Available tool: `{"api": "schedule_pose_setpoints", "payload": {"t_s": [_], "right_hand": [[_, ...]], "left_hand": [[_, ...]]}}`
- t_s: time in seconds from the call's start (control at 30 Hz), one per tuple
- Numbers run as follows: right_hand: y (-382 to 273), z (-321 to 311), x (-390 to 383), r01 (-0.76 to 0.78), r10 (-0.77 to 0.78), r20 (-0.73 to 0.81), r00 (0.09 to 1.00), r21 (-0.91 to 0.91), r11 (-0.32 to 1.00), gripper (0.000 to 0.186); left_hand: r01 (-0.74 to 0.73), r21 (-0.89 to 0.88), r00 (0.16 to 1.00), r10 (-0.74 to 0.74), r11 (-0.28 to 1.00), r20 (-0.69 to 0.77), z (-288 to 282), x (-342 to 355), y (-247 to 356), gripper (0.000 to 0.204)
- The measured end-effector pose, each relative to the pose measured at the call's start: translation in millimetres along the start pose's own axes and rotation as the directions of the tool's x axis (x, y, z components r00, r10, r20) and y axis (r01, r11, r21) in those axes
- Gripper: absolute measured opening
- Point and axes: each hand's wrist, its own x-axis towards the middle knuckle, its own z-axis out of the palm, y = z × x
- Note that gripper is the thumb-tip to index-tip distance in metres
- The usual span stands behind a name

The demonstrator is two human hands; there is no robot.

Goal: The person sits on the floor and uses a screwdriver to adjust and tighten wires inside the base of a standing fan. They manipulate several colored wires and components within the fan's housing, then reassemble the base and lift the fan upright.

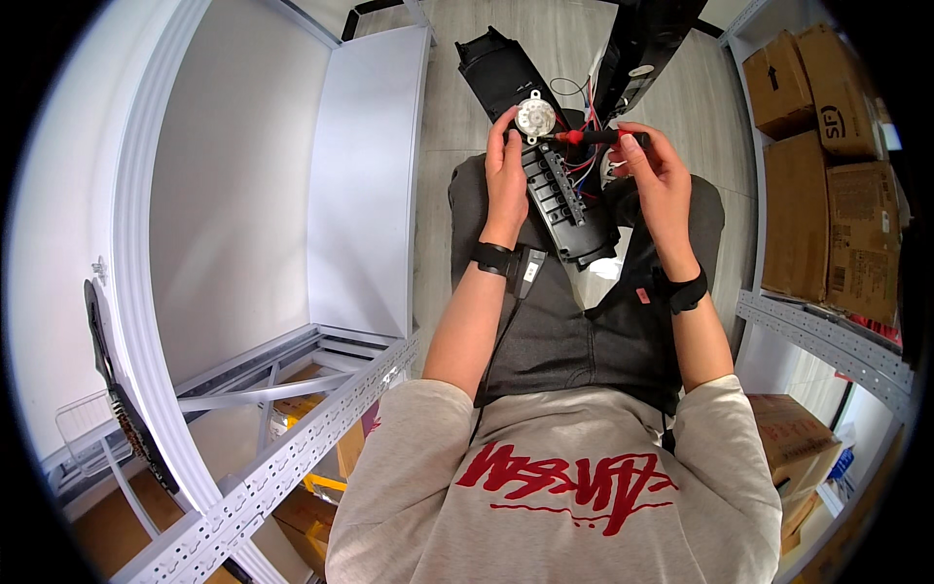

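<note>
The left hand [506, 175] grips the long black plastic housing [562, 200] resting on the lap, fingertips touching the round white motor [535, 117] at its far end. The right hand [657, 170] is closed around a red-and-black screwdriver [598, 137], tip directed at the motor's mounting lug. Red, blue and black wires [584, 161] lie just beside it; cardboard boxes [827, 175] occupy the right-hand shelving.

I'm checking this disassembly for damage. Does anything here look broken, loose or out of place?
Nothing looks broken. The black plastic assembly lies opened on the person's lap, with red, blue and black wires hanging loose. The left hand steadies it by the round white motor; the right hand holds a red-tipped screwdriver.
</note>
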Motion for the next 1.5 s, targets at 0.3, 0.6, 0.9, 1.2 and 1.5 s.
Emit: {"api": "schedule_pose_setpoints", "payload": {"t_s": [0.3,0.6,0.9,1.2,1.5], "right_hand": [[9.7,-9.4,1.6,-0.148,0.158,-0.044,0.986,0.183,0.972,0.031],[8.9,-11.6,4.4,-0.170,0.184,-0.043,0.982,0.222,0.960,0.032],[7.4,-11.3,6.3,-0.157,0.167,-0.027,0.986,0.214,0.964,0.032],[10.0,-16.3,8.3,-0.205,0.219,-0.023,0.975,0.277,0.939,0.030],[1.2,-6.6,4.8,-0.102,0.101,0.010,0.995,0.096,0.990,0.029]], "left_hand": [[0.002,-0.030,1.000,-0.002,1.000,0.014,-0.1,0.5,0.7,0.041],[0.005,-0.057,1.000,-0.005,0.998,0.005,2.7,0.5,2.0,0.043],[0.005,-0.059,1.000,-0.004,0.998,0.012,1.7,-0.1,3.4,0.045],[0.023,-0.065,0.999,-0.021,0.998,0.027,0.5,0.1,2.4,0.046],[0.007,-0.086,1.000,-0.005,0.996,0.026,-2.1,2.1,-2.3,0.045]]}}
